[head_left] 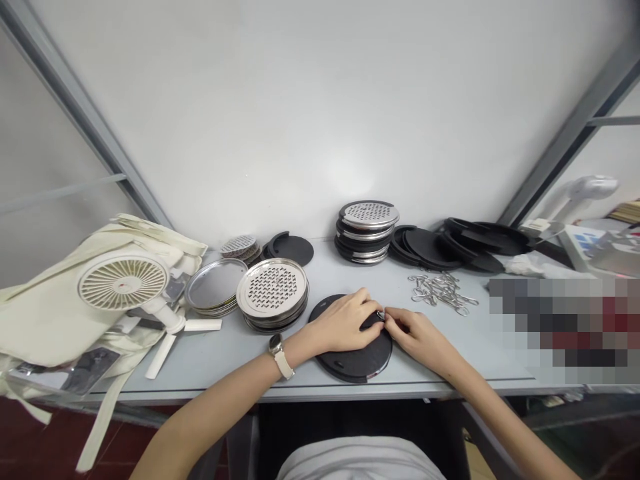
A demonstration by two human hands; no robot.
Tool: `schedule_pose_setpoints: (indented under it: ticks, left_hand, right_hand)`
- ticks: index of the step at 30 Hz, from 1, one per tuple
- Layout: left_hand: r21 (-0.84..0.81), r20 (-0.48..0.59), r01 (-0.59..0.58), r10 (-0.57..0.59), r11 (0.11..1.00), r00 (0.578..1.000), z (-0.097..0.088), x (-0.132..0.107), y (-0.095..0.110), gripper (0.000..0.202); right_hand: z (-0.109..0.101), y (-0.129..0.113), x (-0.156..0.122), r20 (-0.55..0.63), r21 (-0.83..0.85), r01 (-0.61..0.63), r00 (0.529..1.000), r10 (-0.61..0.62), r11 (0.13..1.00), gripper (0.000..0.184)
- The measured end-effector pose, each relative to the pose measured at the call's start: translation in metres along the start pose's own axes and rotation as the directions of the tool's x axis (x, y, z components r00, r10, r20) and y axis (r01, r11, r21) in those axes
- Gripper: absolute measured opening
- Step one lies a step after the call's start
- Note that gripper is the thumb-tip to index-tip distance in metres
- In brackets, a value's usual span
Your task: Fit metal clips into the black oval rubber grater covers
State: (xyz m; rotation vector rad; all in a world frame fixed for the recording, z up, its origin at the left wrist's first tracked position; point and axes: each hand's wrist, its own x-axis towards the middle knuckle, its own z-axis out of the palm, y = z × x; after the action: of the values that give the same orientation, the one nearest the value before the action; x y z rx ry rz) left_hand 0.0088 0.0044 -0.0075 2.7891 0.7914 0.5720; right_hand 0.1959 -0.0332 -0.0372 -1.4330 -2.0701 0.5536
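Note:
A black round disc (356,360) lies flat on the grey table (225,360) in front of me. My left hand (345,321) rests on top of it, fingers curled, with a watch on the wrist. My right hand (417,333) meets it at the disc's right rim. Between the fingertips of both hands sits a small metal clip (381,315). A loose heap of metal clips (443,291) lies just beyond my right hand.
Left of the disc are a stack of perforated steel discs (273,292) and plain steel plates (214,287). Farther back stand a mixed stack (367,230) and black discs (450,245). A white fan (125,283) lies on cream cloth bags at the left.

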Motion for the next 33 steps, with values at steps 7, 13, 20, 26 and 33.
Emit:
schedule_pose_setpoints:
  ticks: [7,13,20,26,33]
  left_hand:
    - [-0.016,0.028,-0.02,0.021,1.0,0.999,-0.0019,0.0007,0.0006,0.02]
    - [-0.044,0.037,-0.01,0.012,0.999,0.999,-0.0013,0.0002,0.0001,0.022]
    - [-0.07,0.056,-0.003,0.007,0.998,0.998,-0.0028,0.0005,0.0009,0.025]
    - [-0.154,0.018,0.027,-0.025,0.988,1.0,-0.0033,0.0005,0.0024,0.03]
    - [-0.073,0.037,0.019,-0.016,0.997,0.999,-0.0042,0.0012,0.0028,0.011]
  right_hand:
    - [-0.0008,-0.0008,-0.0004,0.005,0.01,-0.002,1.0,0.002,1.0,0.028]
    - [-0.0022,-0.0027,-0.0009,0.0,0.016,0.007,1.0,-0.007,1.0,0.028]
    - [-0.0028,-0.0037,-0.0011,0.002,0.025,-0.008,1.0,0.008,1.0,0.03]
    - [-0.0019,-0.0026,-0.0004,-0.024,0.01,-0.015,1.0,0.016,1.0,0.032]
    - [-0.0011,-0.002,-0.0008,-0.016,0.004,-0.017,1.0,0.017,1.0,0.033]
